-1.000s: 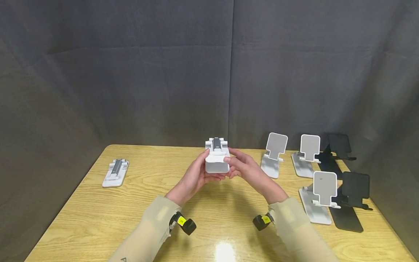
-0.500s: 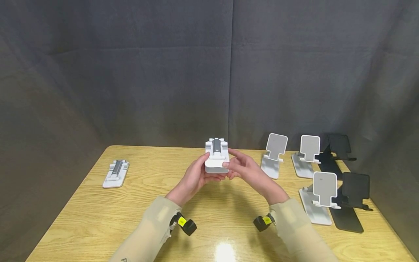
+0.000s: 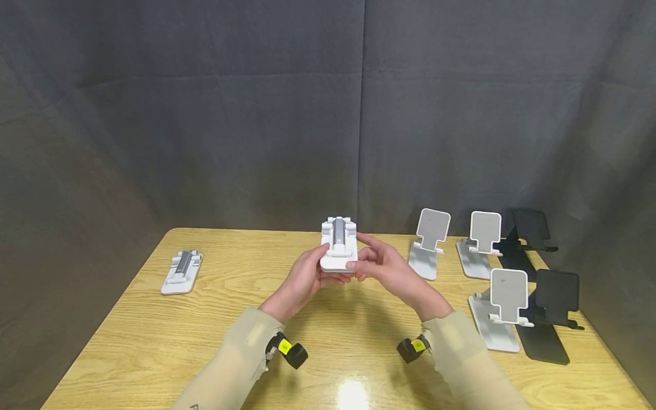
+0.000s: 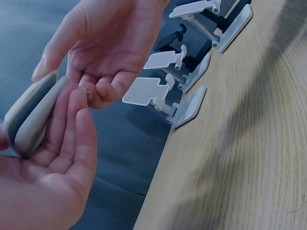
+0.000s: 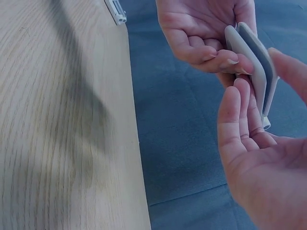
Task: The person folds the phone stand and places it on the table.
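A white folding phone stand [image 3: 339,242] with a grey strip is held in the air above the table's far part, in the head view. My left hand [image 3: 303,274] grips its left side, thumb on top and fingers beneath. The right hand [image 3: 388,270] pinches its near right corner, thumb tip on the upper plate. Seen from the left wrist, the stand [image 4: 34,115] has its two plates nearly together, with a narrow gap between them. From the right wrist, the stand [image 5: 253,67] shows the same gap, fingertips of both hands touching the lower plate.
Another folded white phone stand [image 3: 181,272] lies at the table's left. On the right stand several unfolded ones, white [image 3: 509,290] and black [image 3: 557,290]. The wooden table [image 3: 205,341] ends at a dark curtain [image 3: 256,142].
The two plates of the held phone stand have swung closer together, its near end now lying flatter. The right thumb moved slightly down with the upper plate. Both arms stay in place.
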Available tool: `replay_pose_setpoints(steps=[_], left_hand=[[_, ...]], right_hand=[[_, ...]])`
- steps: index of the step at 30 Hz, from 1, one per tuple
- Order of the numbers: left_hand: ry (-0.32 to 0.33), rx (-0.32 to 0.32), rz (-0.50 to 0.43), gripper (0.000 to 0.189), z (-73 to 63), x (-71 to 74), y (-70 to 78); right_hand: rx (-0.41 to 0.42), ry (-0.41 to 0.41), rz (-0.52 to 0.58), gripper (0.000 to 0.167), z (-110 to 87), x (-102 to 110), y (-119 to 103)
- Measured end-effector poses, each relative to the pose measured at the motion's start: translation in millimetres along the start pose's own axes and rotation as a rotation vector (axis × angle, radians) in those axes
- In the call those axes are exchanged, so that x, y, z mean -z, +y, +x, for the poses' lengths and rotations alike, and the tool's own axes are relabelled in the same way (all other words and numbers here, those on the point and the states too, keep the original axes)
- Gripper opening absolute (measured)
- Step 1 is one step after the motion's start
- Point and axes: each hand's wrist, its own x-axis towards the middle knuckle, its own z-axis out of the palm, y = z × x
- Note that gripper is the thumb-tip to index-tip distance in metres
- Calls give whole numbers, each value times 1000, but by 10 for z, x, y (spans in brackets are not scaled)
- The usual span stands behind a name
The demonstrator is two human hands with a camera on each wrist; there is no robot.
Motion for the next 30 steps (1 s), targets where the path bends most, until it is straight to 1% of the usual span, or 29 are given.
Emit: replay_pose_setpoints(steps=[7,17,26,30], left_hand=[[25,0,32,46,7,-16,6],[25,-9,41,46,2,-9,-10],[57,2,74,43,2,2,-44],[64,-3,73,42,2,15,-39]], right_hand=[[22,-6,4,76,14,-7,11],[22,-2,-7,76,20,-18,2],[16,9,-55,75,16,-20,41],[10,32,-82,71,15,-21,58]])
